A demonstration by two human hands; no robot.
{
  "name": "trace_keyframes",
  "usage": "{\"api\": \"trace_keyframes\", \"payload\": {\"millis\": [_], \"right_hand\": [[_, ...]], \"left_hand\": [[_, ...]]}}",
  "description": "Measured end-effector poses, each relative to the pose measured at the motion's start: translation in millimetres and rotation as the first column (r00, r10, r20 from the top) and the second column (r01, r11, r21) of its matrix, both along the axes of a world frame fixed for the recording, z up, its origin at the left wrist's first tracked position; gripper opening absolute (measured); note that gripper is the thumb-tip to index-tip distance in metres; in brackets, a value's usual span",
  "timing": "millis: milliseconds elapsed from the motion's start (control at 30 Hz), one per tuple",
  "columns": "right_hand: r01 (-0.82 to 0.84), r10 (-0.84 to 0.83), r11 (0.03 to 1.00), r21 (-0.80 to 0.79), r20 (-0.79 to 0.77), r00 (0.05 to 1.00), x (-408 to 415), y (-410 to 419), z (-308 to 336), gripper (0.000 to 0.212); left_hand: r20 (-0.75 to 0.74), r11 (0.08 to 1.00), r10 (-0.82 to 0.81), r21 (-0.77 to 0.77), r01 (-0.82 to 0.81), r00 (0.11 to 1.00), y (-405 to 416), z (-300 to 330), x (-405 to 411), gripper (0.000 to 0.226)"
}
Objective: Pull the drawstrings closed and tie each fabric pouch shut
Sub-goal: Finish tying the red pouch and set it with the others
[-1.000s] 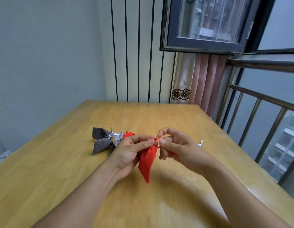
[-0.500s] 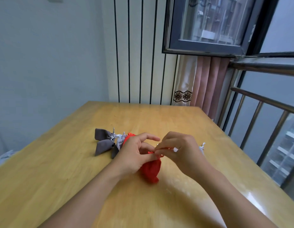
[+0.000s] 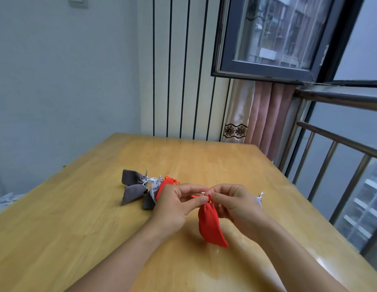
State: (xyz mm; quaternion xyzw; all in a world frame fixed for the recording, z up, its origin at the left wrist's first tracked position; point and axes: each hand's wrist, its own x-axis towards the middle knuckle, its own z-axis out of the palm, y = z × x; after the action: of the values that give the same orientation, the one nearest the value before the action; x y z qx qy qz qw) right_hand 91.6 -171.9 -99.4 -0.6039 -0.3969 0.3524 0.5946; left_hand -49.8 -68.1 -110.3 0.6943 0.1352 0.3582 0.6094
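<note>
above the desk, two hands pinch the gathered neck of a red pouch.
the left hand nips the red drawstring between thumb and fingertips at the pouch's mouth; the right hand, fingers curled, pinches the same neck from the other side, and the pouch hangs below them. behind the left hand lie grey pouches with silver cords beside another red pouch; a grey pouch peeks past the right hand.
</note>
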Motion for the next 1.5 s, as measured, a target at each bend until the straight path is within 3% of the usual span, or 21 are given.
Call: {"api": "trace_keyframes", "payload": {"millis": [133,333,500,633,867,933,1067,1167,1267,1333,1400,1500], "right_hand": [[-0.049,0.045,0.998,-0.025,-0.148,0.988,-5,3,-2,0.013],[-0.109,0.096,0.994,-0.031,-0.28,0.955,-2,3,-6,0.011],[-0.017,0.01,1.0,-0.023,-0.275,0.961,-4,5,-8,0.008],[-0.009,0.01,1.0,0.003,-0.185,0.983,-6,5,-8,0.012],[-0.085,0.09,0.995,0.051,-0.114,0.989,-6,3,-8,0.031],[-0.085,0.091,0.995,0.048,-0.124,0.988,-6,3,-8,0.035],[-0.178,0.19,0.981,0.082,-0.178,0.965,-3,4,-8,0.022],[-0.222,0.237,0.971,0.093,-0.201,0.95,-4,3,-6,0.023],[-0.249,0.261,0.965,0.087,-0.189,0.947,-6,2,-5,0.025],[-0.259,0.271,0.962,0.09,-0.187,0.944,-6,2,-3,0.027],[-0.272,0.284,0.958,0.085,-0.178,0.942,-7,1,-3,0.027],[-0.27,0.278,0.961,0.066,-0.201,0.939,-7,0,-1,0.022]], "left_hand": [[0.029,0.989,0.126,0.074,-0.128,0.992,-5,-2,4,0.025],[-0.004,0.971,0.198,0.136,-0.195,0.98,-5,-5,5,0.011],[-0.035,0.959,0.258,0.131,-0.252,0.966,-4,-8,10,0.009],[-0.025,0.96,0.27,0.083,-0.267,0.962,-5,-9,10,0.008],[0.044,0.867,0.397,0.309,-0.391,0.917,-6,-5,8,0.012],[0.049,0.885,0.399,0.242,-0.399,0.916,-7,-4,7,0.015],[0.074,0.967,0.23,-0.127,-0.219,0.97,-4,3,6,0.014],[0.097,0.969,0.177,-0.19,-0.156,0.979,-3,5,6,0.011],[0.114,0.983,0.18,-0.051,-0.175,0.977,-2,3,4,0.012],[0.107,0.954,0.219,0.186,-0.236,0.97,-2,2,3,0.012],[0.137,0.859,0.254,0.424,-0.289,0.957,-1,3,1,0.011],[0.204,0.726,0.264,0.602,-0.333,0.943,2,7,-2,0.012]]}}
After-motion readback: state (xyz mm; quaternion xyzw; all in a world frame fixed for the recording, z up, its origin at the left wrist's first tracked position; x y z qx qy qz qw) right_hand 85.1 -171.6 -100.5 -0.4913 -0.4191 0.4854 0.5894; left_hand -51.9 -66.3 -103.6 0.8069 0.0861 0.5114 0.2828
